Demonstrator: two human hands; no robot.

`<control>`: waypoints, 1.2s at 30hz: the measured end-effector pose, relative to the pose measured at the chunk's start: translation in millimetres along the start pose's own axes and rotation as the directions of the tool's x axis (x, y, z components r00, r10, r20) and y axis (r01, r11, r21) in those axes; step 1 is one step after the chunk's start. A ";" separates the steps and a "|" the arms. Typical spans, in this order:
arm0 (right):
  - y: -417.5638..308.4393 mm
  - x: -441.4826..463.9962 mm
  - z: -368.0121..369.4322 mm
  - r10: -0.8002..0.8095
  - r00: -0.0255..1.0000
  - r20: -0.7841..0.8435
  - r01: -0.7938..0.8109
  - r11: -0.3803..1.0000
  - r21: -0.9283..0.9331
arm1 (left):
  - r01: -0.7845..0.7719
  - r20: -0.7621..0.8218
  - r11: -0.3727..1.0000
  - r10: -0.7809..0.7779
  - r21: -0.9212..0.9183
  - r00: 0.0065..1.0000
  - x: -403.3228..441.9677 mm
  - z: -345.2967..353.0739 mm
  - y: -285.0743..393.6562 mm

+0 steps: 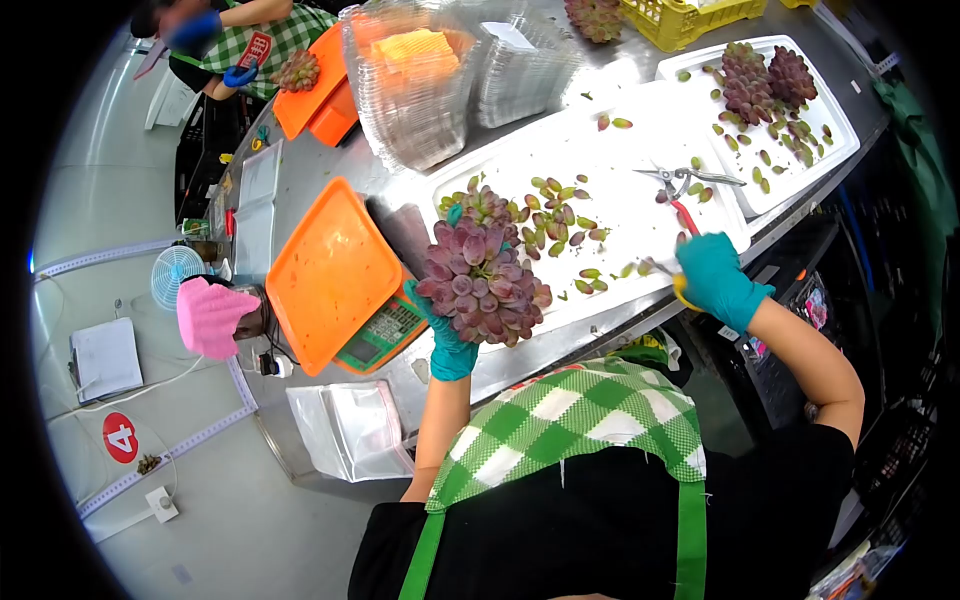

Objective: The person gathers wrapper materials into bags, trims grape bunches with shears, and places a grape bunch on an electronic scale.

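Note:
My left hand (447, 335), in a teal glove, grips a large purple-green succulent (485, 285) by its underside, over the near left end of a white tray (610, 290). My right hand (718, 278), also gloved, is closed around yellow-handled scissors (682, 290); their thin blades point left over the tray's near edge. Pruning shears (690, 180) with a red handle lie on the tray just beyond that hand. Loose succulent leaves (560, 215) are scattered in the tray. Another succulent (486, 205) sits behind the held one, partly hidden.
An orange scale (335, 275) stands left of the tray. Stacked clear plastic boxes (420, 110) rise behind it. A second white tray (845, 135) at right holds succulents and leaves. Plastic bags (350, 425) lie at the table's near-left edge. Across the table, a person handles a succulent (297, 71).

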State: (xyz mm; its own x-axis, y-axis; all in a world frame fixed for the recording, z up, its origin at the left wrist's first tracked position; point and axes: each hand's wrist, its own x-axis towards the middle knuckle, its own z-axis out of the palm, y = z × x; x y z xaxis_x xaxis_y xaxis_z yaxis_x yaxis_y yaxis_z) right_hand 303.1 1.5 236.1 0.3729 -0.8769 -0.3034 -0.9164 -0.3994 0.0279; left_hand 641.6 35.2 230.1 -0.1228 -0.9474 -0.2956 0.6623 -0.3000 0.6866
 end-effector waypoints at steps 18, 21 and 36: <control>-50.0 -4.4 -128.8 -0.400 0.833 -0.383 0.422 0.906 -0.029 | 0.061 0.001 0.998 -0.061 0.023 0.998 3.8 0.3 -5.0; -53.6 -3.6 -129.8 -0.414 0.843 -0.343 0.418 0.906 -0.066 | 0.070 0.002 0.997 -0.070 0.027 0.998 4.1 0.4 -5.2; -37.0 14.8 -102.0 -0.387 0.859 -0.334 0.455 0.877 0.154 | 0.136 0.032 0.989 -0.138 0.065 0.990 10.5 6.8 -0.6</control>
State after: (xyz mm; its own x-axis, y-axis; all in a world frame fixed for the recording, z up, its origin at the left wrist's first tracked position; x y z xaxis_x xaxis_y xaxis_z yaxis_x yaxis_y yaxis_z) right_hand 357.4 -23.9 327.8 0.7235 -0.6888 0.0469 -0.6568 -0.7076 -0.2605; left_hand 634.8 24.7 231.1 -0.2368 -0.8999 -0.3662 0.5900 -0.4327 0.6817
